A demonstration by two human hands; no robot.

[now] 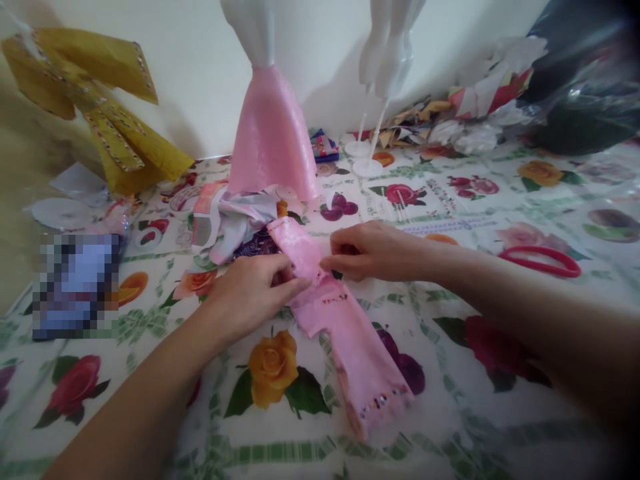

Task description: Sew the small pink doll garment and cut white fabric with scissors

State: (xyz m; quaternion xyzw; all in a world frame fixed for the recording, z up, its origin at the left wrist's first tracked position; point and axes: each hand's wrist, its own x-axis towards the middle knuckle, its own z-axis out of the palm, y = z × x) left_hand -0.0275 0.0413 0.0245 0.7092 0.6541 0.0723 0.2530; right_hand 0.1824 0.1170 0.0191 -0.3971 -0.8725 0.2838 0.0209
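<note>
A small pink doll top (373,353) with spread sleeves lies slantwise on the table, small coloured beads trimming its cuffs and middle. My left hand (260,287) is closed on its middle, thumb and fingers pinching the fabric. Across from it, my right hand (363,250) is curled, with thumb and forefinger pinched together at the garment's edge. Whatever lies between those fingertips is too small to make out. Just behind stands a doll form (253,30) wearing a shiny pink skirt (273,137).
A yellow beaded doll dress (107,110) stands at the left. Fabric scraps (240,217) lie behind my left hand. White doll forms (387,60) stand against the wall. A red ring-shaped band (540,260) is at the right, near plastic bags (590,107). A floral tablecloth (175,373) covers the table.
</note>
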